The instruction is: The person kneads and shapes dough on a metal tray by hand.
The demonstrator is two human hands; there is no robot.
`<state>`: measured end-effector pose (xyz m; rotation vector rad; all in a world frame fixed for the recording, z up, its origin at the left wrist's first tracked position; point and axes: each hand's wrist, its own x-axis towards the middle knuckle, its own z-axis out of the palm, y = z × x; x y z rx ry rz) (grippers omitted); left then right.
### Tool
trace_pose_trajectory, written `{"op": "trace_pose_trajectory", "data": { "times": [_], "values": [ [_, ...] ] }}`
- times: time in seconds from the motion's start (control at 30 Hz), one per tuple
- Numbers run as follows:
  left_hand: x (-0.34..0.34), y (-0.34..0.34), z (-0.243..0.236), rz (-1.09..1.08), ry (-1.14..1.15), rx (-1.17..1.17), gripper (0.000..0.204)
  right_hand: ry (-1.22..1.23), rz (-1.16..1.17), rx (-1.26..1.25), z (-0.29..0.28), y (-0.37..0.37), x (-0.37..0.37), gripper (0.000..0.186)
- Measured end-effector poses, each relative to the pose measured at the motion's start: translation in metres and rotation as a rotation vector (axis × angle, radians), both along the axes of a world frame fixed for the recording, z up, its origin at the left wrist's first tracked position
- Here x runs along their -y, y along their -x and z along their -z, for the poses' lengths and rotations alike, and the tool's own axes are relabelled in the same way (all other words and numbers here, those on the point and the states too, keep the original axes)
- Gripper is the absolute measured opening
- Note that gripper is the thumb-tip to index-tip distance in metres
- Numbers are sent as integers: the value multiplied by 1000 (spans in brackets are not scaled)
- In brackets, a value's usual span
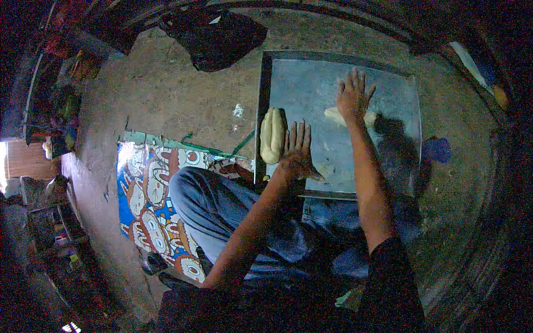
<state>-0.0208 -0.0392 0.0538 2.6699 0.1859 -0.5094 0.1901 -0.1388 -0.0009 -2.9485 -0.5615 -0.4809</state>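
A metal-edged tray or board with a grey-blue surface lies on the floor in front of me. Along its left edge rest a few pale, dough-like rolls, pressed side by side. Just right of them, my left hand is open with fingers spread, its fingertips close to the rolls. Farther out, my right hand is also open, palm down. Beneath its heel and wrist lies another pale dough-like roll, lying crosswise; both ends show and its middle is hidden.
My bent legs in blue jeans are against the tray's near side. A cartoon-printed sheet covers the floor at left. A black plastic bag lies beyond, a dark blue crumpled thing at right. White powder marks the floor.
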Motion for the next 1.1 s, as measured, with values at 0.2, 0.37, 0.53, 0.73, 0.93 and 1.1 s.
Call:
{"op": "trace_pose_trajectory", "data": {
  "times": [0.2,0.37,0.53,0.73,0.93,1.1],
  "values": [
    [7,-5,27,30,-59,27,158,63,-133,-70,-17,90,51,49],
    [3,0,31,14,-34,87,160,-14,-172,-164,-44,181,94,53],
    [-7,6,39,12,-45,142,158,44,-188,-420,-18,224,122,49],
    [1,1,13,44,30,60,159,-32,-253,-229,-26,189,125,47],
    [-3,2,35,27,5,167,157,-3,-190,-55,-1,83,66,56],
    [2,-2,12,53,-10,81,155,-27,48,88,22,-6,29,56]
  ]
}}
